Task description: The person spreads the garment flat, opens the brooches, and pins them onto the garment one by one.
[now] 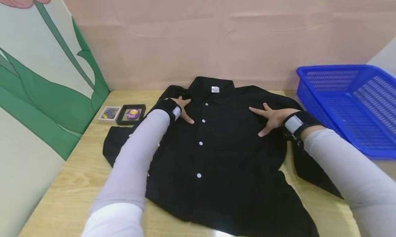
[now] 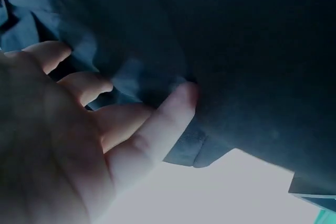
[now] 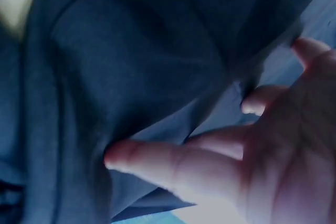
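Green-and-white floral panel point(image 1: 74, 51), at the far left of the black shirt point(image 1: 232, 151). Small pale frame point(image 1: 108, 121), on the wood-grain counter point(image 1: 83, 178), left of the shirt's upper half. Black frame point(image 1: 128, 122), between pale frame and shirt; round purple badge point(image 1: 133, 113) within. Left hand point(image 1: 182, 108), on the shirt's upper left front, below the collar point(image 1: 196, 89); grip loose, digits spread apart on the cloth. Black shirt, one, laid front up on the counter, sleeves out to both sides; white buttons point(image 1: 200, 143) down its middle, white label point(image 1: 215, 89) inside the collar. Pinkish backdrop point(image 1: 216, 41), behind the shirt. Right hand point(image 1: 273, 117), on the shirt's upper right front; grip likewise apart, digits fanned on the fabric. Blue plastic basket point(image 1: 325, 108), right of the shirt.
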`<state>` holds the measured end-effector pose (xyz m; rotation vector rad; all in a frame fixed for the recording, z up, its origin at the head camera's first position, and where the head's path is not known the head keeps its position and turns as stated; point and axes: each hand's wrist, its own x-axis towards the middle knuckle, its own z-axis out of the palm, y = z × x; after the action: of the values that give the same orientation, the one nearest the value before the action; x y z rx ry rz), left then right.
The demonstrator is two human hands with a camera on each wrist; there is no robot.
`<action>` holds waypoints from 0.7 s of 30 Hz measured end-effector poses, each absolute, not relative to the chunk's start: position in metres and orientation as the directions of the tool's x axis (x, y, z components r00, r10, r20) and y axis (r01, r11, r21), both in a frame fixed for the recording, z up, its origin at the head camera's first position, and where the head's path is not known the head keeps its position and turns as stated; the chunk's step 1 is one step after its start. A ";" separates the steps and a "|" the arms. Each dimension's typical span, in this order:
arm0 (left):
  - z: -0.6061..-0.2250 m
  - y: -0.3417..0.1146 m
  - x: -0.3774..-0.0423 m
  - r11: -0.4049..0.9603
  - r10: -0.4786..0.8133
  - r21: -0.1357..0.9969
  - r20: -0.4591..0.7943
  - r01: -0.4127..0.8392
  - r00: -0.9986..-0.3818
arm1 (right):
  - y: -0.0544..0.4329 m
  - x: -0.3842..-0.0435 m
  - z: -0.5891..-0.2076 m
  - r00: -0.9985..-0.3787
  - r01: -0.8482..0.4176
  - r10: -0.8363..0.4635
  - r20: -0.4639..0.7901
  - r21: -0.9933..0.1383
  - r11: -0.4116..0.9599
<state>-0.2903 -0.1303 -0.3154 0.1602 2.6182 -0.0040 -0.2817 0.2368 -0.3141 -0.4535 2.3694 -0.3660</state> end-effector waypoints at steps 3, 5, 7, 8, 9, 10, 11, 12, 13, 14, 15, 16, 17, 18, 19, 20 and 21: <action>-0.308 -0.127 -0.288 0.994 0.107 0.044 -0.471 0.098 -0.876 | 0.245 -0.292 -0.314 -0.680 -0.204 -0.423 -0.600 -0.399 0.894; -0.302 -0.124 -0.282 0.995 0.104 0.055 -0.444 0.089 -0.890 | 0.249 -0.297 -0.314 -0.674 -0.201 -0.426 -0.603 -0.405 0.892; -0.296 -0.120 -0.275 0.994 0.102 0.073 -0.411 0.078 -0.906 | 0.252 -0.301 -0.314 -0.680 -0.201 -0.421 -0.601 -0.399 0.895; -0.293 -0.117 -0.270 0.994 0.101 0.087 -0.399 0.072 -0.911 | 0.253 -0.302 -0.314 -0.684 -0.203 -0.416 -0.599 -0.391 0.898; -0.293 -0.116 -0.269 0.994 0.099 0.090 -0.388 0.070 -0.916 | 0.254 -0.303 -0.314 -0.689 -0.203 -0.410 -0.597 -0.384 0.901; -0.293 -0.115 -0.269 0.994 0.094 0.084 -0.385 0.066 -0.918 | 0.254 -0.305 -0.314 -0.692 -0.203 -0.405 -0.597 -0.378 0.903; -0.293 -0.115 -0.268 0.995 0.092 0.079 -0.380 0.067 -0.920 | 0.254 -0.307 -0.315 -0.695 -0.201 -0.400 -0.598 -0.373 0.906; -0.292 -0.115 -0.267 0.995 0.089 0.073 -0.381 0.066 -0.920 | 0.253 -0.309 -0.316 -0.695 -0.201 -0.397 -0.599 -0.368 0.908; -0.292 -0.116 -0.267 0.996 0.084 0.069 -0.382 0.062 -0.920 | 0.252 -0.311 -0.316 -0.695 -0.201 -0.396 -0.600 -0.366 0.908; -0.291 -0.117 -0.267 0.996 0.082 0.065 -0.386 0.062 -0.919 | 0.250 -0.312 -0.317 -0.696 -0.201 -0.395 -0.600 -0.365 0.909; -0.290 -0.120 -0.267 0.996 0.080 0.060 -0.390 0.061 -0.917 | 0.249 -0.313 -0.318 -0.697 -0.203 -0.396 -0.598 -0.365 0.909; -0.288 -0.123 -0.268 0.996 0.089 0.063 -0.395 0.070 -0.914 | 0.248 -0.313 -0.318 -0.701 -0.206 -0.393 -0.595 -0.359 0.910; -0.287 -0.127 -0.269 0.993 0.114 0.079 -0.396 0.090 -0.911 | 0.248 -0.313 -0.319 -0.707 -0.206 -0.387 -0.592 -0.350 0.914; -0.286 -0.133 -0.271 0.988 0.146 0.098 -0.396 0.116 -0.907 | 0.248 -0.314 -0.319 -0.712 -0.209 -0.381 -0.590 -0.339 0.917; -0.284 -0.140 -0.272 0.982 0.183 0.124 -0.393 0.145 -0.901 | 0.249 -0.314 -0.320 -0.717 -0.211 -0.373 -0.588 -0.328 0.921; -0.282 -0.148 -0.271 0.971 0.227 0.157 -0.388 0.178 -0.893 | 0.250 -0.314 -0.320 -0.721 -0.209 -0.365 -0.589 -0.318 0.925; -0.279 -0.158 -0.269 0.959 0.268 0.194 -0.378 0.208 -0.886 | 0.252 -0.314 -0.321 -0.723 -0.211 -0.361 -0.588 -0.310 0.927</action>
<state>-0.2689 -0.1580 -0.2787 0.3425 2.7004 0.2068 -0.3137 0.2521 -0.3207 -0.4042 2.4011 -0.2906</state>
